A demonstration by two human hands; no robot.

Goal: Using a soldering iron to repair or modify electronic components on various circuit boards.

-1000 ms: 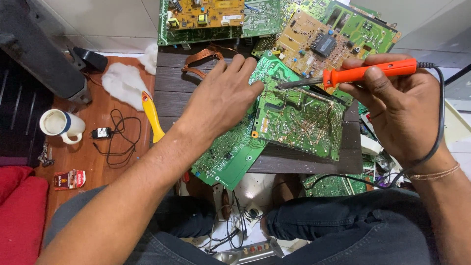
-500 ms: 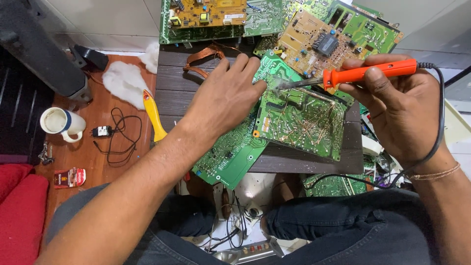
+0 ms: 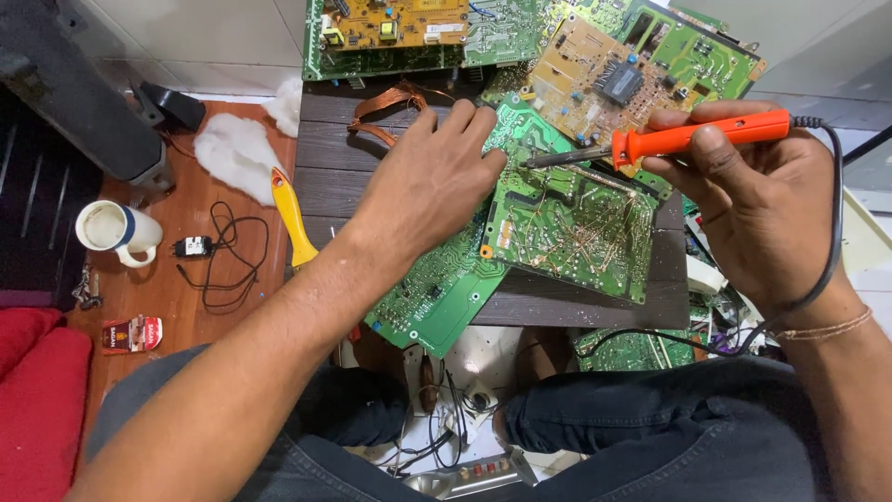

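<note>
My left hand [image 3: 432, 181] lies flat on the left edge of a green circuit board [image 3: 571, 228], pressing it onto a dark wooden board [image 3: 330, 181]. My right hand [image 3: 762, 200] grips an orange-handled soldering iron [image 3: 697, 138]. Its metal tip points left and hovers just above the green board's upper left corner, close to my left fingertips. A black cord runs from the iron's handle around my right wrist. A second green circuit board [image 3: 437, 297] sticks out from under my left wrist.
More circuit boards, green and tan [image 3: 595, 79], are piled at the back. On the brown floor to the left lie a yellow-handled tool [image 3: 293, 218], a white mug [image 3: 111, 231], a small black charger with cable [image 3: 195, 247] and white cotton [image 3: 232, 149]. A power strip [image 3: 465, 479] sits between my knees.
The soldering iron's tip has shifted slightly left along the top of the green board. My left hand has stayed pressed on the board.
</note>
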